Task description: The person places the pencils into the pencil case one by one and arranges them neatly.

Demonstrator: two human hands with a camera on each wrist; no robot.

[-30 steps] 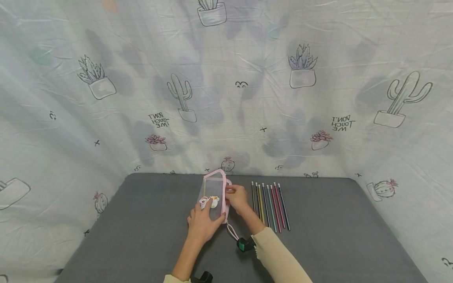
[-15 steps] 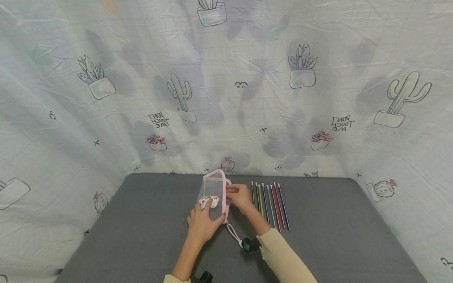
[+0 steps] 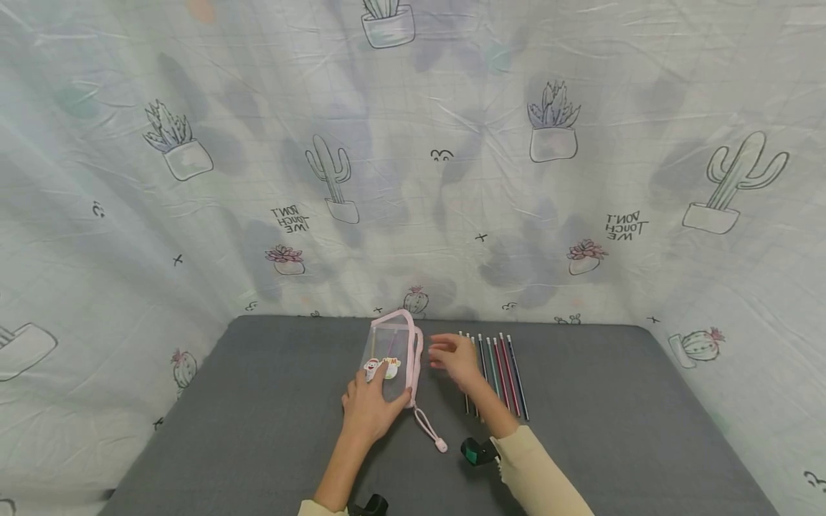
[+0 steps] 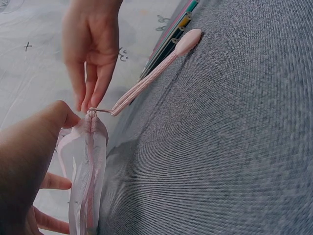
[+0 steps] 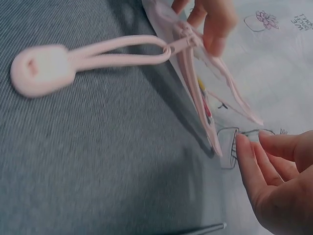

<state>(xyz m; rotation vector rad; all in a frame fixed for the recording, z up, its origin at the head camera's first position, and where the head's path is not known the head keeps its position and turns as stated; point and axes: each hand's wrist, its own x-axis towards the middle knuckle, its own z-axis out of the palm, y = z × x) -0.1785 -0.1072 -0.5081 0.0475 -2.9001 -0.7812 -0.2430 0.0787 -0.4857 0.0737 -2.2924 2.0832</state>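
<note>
A see-through pencil case (image 3: pixel 395 331) with pink edging lies on the grey table, its zipped side gaping toward the right. My left hand (image 3: pixel 369 414) holds it, fingers spread over the stickered face and thumb at the near corner by the zipper. Through the clear face, thin yellow and purple pencils show faintly inside. Just right of the opening, my right hand (image 3: pixel 457 360) hovers with loosely bent fingers and nothing between them; its fingertips (image 5: pixel 243 142) stand apart from the case in the right wrist view. A pink zipper pull (image 4: pixel 188 42) hangs from the near end.
Several pencils (image 3: pixel 518 376) in different colours lie side by side right of the case, partly behind my right forearm. A white cloth (image 3: pixel 445 186) printed with cacti hangs behind and beside the grey table (image 3: pixel 258 401).
My right hand has drawn out of the case's opening and moved right, toward the row of pencils. A purple pencil now shows inside the case. My left hand has stayed in place.
</note>
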